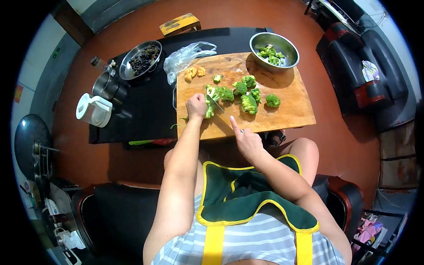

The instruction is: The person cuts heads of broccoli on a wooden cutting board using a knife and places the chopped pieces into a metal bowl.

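Note:
My left hand [196, 106] is closed around a head of broccoli [215, 92] at the left of the wooden cutting board [282, 115]. A knife [217, 105] is in my right hand [248, 140], its blade reaching up and left into the broccoli. My right index finger lies stretched along the knife, and the handle is mostly hidden in my fist. Several cut broccoli florets [249, 104] lie to the right of the blade. Near the board's upper left are some yellow-orange pieces [194, 72] and a small broccoli piece [217, 78].
A steel bowl [289, 48] with florets overlaps the board's far right corner. A clear plastic bag [179, 59], a pan of dark food [128, 73], a steel pot [105, 84] and a clear pitcher [100, 115] stand on the black table [145, 115]. Beyond is a wooden stool [180, 24].

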The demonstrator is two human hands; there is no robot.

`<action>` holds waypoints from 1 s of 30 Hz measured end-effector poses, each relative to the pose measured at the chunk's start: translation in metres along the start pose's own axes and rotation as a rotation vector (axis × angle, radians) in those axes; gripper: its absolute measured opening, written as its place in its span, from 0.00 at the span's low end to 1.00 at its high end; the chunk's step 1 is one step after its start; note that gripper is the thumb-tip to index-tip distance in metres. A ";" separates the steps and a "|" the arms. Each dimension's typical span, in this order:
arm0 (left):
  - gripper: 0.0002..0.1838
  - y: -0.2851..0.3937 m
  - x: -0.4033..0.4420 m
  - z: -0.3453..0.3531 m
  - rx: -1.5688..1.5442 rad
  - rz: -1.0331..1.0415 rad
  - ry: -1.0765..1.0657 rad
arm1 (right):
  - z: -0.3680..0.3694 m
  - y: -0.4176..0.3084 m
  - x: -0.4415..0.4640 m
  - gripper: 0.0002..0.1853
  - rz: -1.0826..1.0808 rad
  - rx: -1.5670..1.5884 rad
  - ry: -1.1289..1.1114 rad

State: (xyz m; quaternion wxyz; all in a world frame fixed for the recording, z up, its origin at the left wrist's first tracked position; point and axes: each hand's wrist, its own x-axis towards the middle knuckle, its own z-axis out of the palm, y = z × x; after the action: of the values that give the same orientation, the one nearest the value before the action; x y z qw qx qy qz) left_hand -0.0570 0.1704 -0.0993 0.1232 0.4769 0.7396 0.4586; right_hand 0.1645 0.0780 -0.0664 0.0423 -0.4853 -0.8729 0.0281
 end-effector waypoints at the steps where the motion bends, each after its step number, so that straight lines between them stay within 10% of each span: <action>1: 0.17 0.000 0.001 -0.001 0.019 -0.010 -0.015 | -0.001 -0.001 0.004 0.38 -0.008 -0.029 0.015; 15: 0.36 0.051 -0.030 -0.031 0.476 0.005 -0.190 | -0.003 0.020 0.041 0.36 -0.091 0.041 -0.021; 30: 0.42 0.010 -0.002 -0.043 0.205 0.063 -0.515 | -0.031 0.007 -0.005 0.39 0.050 0.251 -0.201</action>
State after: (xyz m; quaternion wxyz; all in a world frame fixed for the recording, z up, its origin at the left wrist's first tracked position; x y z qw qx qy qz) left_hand -0.0769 0.1455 -0.0679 0.2437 0.6105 0.7114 0.2486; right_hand 0.1759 0.0778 -0.0361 0.0143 -0.4926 -0.8500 0.1863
